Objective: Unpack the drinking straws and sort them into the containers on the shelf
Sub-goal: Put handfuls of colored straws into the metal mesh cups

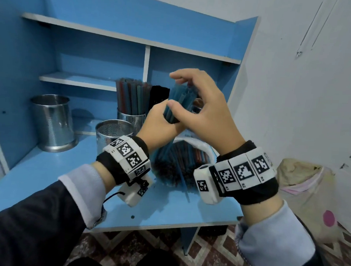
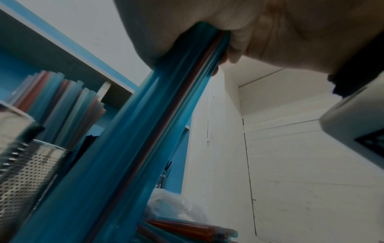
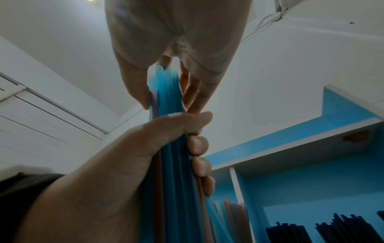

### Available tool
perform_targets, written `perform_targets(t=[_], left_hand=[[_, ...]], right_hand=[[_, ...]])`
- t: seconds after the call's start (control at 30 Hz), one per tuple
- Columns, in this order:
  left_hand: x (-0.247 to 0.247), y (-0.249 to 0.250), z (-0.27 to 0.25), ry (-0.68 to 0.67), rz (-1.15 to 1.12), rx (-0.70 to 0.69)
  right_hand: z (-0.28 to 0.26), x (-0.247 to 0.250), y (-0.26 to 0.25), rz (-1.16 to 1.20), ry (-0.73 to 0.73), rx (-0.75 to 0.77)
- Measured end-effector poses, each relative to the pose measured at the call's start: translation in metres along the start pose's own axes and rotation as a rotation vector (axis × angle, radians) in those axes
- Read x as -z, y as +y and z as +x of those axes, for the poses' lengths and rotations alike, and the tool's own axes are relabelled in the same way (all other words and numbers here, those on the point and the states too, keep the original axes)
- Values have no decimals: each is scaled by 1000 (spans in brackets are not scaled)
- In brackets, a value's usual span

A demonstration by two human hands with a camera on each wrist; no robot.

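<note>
Bundle: blue straws [image 1: 179, 104], with a few reddish ones seen from the wrist views, held upright above the bag [image 1: 192, 146].
Left grip: left hand [image 1: 160, 125] wraps the bundle's middle, fingers curled right round it.
Right grip: right hand [image 1: 203, 107] at the bundle's top; thumb and fingers close on the upper ends, apparently picking some out. Whether it pinches firmly, I cannot tell for sure.
Bag: lies on the blue bench [image 1: 45, 166] under the hands, its mouth open, more straws [image 1: 181, 158] inside.
Cups: one steel cup [image 1: 130, 117] behind the left hand is full of mixed straws; two others [image 1: 52, 123] [image 1: 113, 133] left of the bag show no straws in them.
Black straws [image 1: 159, 97]: stand just behind the bundle.
Handling: straws look light, smooth and slippery, thin-walled, likely to kink if squeezed hard. A snug mid-length hold keeps them from fanning out; single ones are best drawn out by their tips.
</note>
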State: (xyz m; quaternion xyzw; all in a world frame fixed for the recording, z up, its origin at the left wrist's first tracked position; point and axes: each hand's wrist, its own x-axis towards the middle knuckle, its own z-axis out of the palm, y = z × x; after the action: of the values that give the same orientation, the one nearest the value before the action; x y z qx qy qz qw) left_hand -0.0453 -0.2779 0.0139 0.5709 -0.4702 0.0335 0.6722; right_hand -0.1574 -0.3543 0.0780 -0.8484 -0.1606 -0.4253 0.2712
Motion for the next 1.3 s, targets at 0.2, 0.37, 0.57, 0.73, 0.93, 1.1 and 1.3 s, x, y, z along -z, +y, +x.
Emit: perform_targets(t=[0.2, 0.37, 0.57, 0.73, 0.93, 1.1, 1.3], left_hand=[[26, 8, -16, 100, -51, -4], [44, 5, -20, 168, -29, 8], [68, 32, -3, 221, -1, -42], [90, 53, 7, 194, 17, -40], [102, 22, -10, 102, 3, 118], [85, -30, -36, 161, 26, 255], [67, -71, -59, 71, 19, 337]], right_hand=[[11, -33, -5, 63, -6, 28], [20, -53, -13, 85, -67, 50], [48, -59, -31, 126, -36, 122], [69, -66, -43, 169, -25, 135], [56, -90, -25, 112, -46, 55], [30, -106, 2, 24, -180, -73], [10, -103, 29, -42, -347, -133]])
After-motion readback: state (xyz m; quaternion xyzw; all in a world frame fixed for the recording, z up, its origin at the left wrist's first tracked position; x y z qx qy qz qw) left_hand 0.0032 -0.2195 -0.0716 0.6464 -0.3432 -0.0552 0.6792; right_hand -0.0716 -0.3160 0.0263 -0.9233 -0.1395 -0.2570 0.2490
